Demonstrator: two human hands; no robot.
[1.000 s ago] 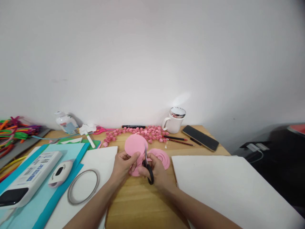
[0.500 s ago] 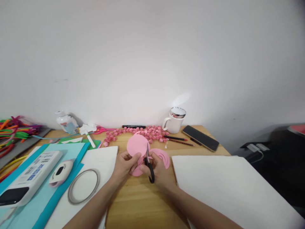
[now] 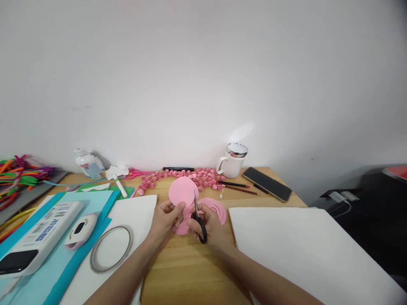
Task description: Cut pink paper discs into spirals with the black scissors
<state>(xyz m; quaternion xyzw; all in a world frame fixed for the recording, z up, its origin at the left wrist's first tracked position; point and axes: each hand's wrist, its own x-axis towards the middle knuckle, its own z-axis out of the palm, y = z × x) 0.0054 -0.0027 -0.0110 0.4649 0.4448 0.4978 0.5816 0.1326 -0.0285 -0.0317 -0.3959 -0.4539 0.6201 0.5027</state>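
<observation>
My left hand (image 3: 165,220) pinches the lower edge of a pink paper disc (image 3: 182,191) and holds it upright above the wooden table (image 3: 187,271). My right hand (image 3: 208,226) grips black-handled scissors (image 3: 199,218), whose blades point up into the disc's right edge. More pink paper lies under both hands, and a pink spiral-cut disc (image 3: 216,208) lies just right of them.
A large white sheet (image 3: 305,250) lies at the right. A wire ring (image 3: 111,248), a white device (image 3: 81,230) and a long white case (image 3: 41,235) on blue sheets (image 3: 68,271) lie left. Behind: pink paper roses (image 3: 184,176), mug (image 3: 233,160), phone (image 3: 267,183), pencils, bottle, pipe cleaners (image 3: 19,176).
The pink disc has shifted slightly in my left hand as the scissors work along its right edge. Both hands stay in about the same place.
</observation>
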